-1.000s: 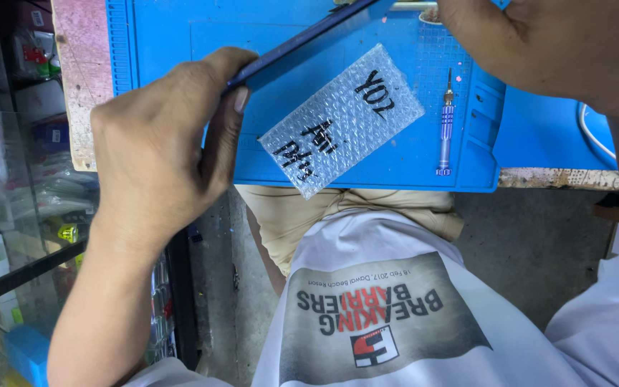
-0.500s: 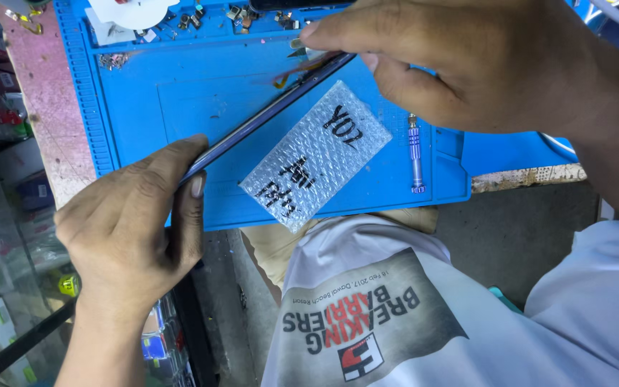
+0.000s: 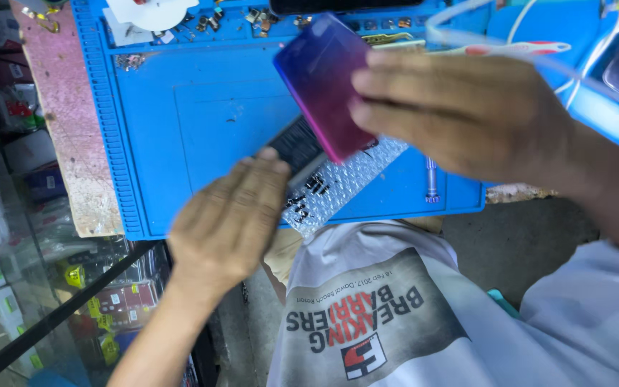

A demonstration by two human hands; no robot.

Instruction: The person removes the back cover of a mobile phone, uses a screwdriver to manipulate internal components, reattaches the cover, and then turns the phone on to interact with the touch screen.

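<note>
Purple-to-blue phone [image 3: 324, 86] held between both hands over the blue mat [image 3: 180, 129], back cover uppermost.
Largest first: the mat covers the counter [image 3: 73, 143], whose worn pink edge shows at 9 o'clock. The right hand [image 3: 467, 118] comes in from 3 o'clock, fingers closed across the phone's right side; the left hand [image 3: 231, 222], at 7 o'clock, has its fingers curled against the phone's dark lower end, though the grip itself is hidden. To handle it well, I judge both hands should support the edges and keep it low over the mat. Beneath lies a bubble-wrap pouch [image 3: 338, 186]; a slim tool [image 3: 432, 179] rests at 4 o'clock. White cables [image 3: 539, 29] at 1 o'clock and small loose parts [image 3: 252, 16] at 12 o'clock could snag or scatter.
</note>
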